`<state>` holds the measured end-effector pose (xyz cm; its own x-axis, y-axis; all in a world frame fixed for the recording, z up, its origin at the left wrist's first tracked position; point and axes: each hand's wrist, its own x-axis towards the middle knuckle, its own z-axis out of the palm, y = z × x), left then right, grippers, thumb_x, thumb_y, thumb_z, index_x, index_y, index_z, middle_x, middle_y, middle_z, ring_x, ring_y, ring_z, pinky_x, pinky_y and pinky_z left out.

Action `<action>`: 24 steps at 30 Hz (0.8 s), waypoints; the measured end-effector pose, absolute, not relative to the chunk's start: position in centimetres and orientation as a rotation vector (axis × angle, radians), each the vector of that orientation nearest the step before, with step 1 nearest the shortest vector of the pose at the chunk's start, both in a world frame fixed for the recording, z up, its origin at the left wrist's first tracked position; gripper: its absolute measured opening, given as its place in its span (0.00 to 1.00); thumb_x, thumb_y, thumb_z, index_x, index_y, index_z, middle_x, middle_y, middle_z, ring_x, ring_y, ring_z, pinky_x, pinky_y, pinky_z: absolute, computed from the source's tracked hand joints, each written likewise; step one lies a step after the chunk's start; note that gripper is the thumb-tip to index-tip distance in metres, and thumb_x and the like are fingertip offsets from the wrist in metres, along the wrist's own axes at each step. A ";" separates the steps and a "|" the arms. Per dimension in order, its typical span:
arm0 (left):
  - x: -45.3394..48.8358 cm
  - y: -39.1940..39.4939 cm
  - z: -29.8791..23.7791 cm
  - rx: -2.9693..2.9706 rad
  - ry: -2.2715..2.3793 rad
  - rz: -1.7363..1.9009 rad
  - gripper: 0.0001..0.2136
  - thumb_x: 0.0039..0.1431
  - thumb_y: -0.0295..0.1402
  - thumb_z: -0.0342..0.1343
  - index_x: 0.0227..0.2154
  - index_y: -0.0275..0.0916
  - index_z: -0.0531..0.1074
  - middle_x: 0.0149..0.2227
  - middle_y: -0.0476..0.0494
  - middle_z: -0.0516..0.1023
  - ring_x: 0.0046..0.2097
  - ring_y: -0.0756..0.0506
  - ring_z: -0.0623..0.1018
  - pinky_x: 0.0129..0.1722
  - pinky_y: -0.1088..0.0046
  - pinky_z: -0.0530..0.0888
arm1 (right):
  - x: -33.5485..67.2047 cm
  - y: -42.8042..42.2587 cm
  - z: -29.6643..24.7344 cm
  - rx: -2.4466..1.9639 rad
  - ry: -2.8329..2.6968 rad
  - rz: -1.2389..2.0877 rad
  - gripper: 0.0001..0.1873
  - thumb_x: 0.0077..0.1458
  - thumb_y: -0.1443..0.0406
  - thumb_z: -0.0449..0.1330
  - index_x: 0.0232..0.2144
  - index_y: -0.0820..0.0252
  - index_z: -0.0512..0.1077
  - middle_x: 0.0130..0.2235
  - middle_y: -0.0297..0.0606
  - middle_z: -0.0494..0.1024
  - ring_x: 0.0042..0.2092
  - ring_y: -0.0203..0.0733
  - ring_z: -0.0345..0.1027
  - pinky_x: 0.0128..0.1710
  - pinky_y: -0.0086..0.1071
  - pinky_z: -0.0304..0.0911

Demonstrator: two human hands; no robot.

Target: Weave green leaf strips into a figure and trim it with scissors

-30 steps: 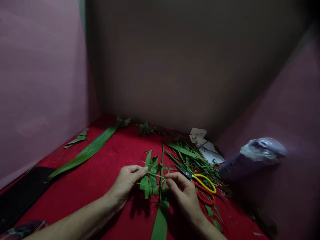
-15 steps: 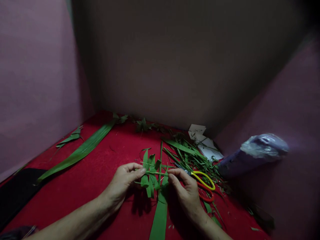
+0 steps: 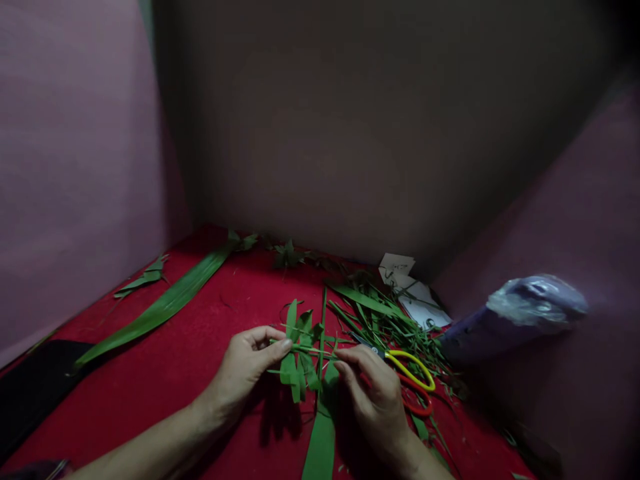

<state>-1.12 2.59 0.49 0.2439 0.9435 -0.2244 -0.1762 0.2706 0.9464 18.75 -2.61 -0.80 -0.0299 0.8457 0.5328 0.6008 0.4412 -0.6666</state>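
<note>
Between thumb and fingers, my left hand (image 3: 257, 357) pinches a small woven piece of green leaf strips (image 3: 300, 360), with several blades sticking out above and below. A thin stem runs from it toward my right hand (image 3: 373, 383). The right thumb and forefinger are pinched together near the stem's end; whether they grip it is hard to see. Below the piece, a wide leaf blade (image 3: 320, 443) lies on the red surface and runs toward me. Scissors (image 3: 413, 373) with one yellow and one red handle loop lie just behind my right hand, which hides part of them.
A long leaf (image 3: 165, 307) lies at the left, by a black pad (image 3: 40, 383). Leaf scraps (image 3: 380, 307) are heaped at the right, near white paper (image 3: 423, 303). A purple roll in clear plastic (image 3: 530, 307) leans by the right wall. Folded leaf pieces (image 3: 287, 255) lie along the back.
My right hand has drawn slightly down from the stem, whose end now shows between the hands. My left hand keeps its pinch. The whole view has shifted a little.
</note>
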 end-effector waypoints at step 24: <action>-1.1 2.2 0.9 0.951 0.985 0.967 0.10 0.38 0.33 0.64 0.24 0.34 0.70 0.19 0.49 0.73 0.22 0.53 0.69 0.23 0.78 0.64 | 18.8 -2.8 -1.3 -1.248 -1.773 0.345 0.04 0.53 0.71 0.53 0.28 0.60 0.65 0.27 0.36 0.69 0.29 0.38 0.62 0.30 0.32 0.57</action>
